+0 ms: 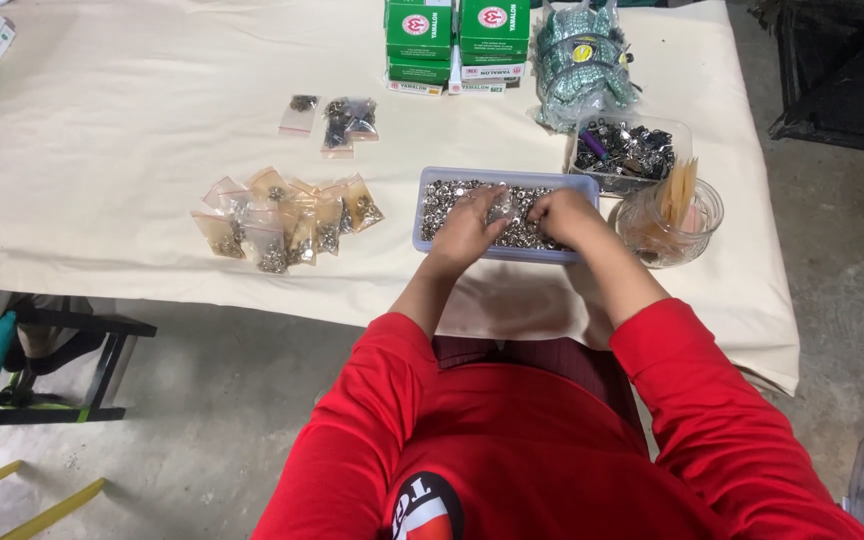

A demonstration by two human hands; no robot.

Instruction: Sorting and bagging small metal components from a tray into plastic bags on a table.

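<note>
Both hands, left hand (469,228) and right hand (564,214), pinch a small clear plastic bag (501,206) over the pale blue plastic tray (432,178) of small silvery metal pieces (442,198), so a slack grip could spill pieces beside the tray.

Your left hand (469,228) and right hand (564,213) cover part of the tray (432,178); the small bag (503,204) between them blurs, the metal pieces (442,198) too small to identify

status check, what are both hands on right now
Both hands in the shallow tray of small metal pieces. Left hand and right hand pinch a small clear bag between them. Filled bags lie left, apart.
</note>
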